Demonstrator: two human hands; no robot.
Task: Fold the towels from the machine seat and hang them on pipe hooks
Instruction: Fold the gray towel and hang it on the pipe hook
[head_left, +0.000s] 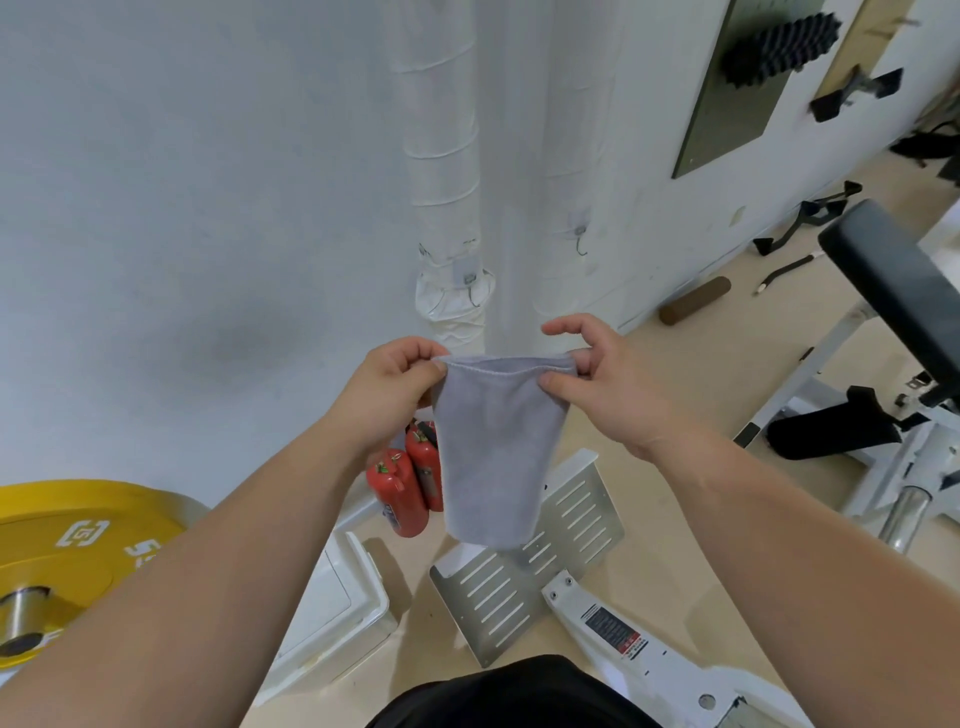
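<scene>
Extinguishers and footplate beneath towel

Left hand and right hand bare (forearms too), black garment worn.

The left grip and right grip each pinch a top corner of a grey towel, which hangs before two white wrapped pipes, each bearing a small hook. Red fire extinguishers lie on the floor behind it.
</scene>
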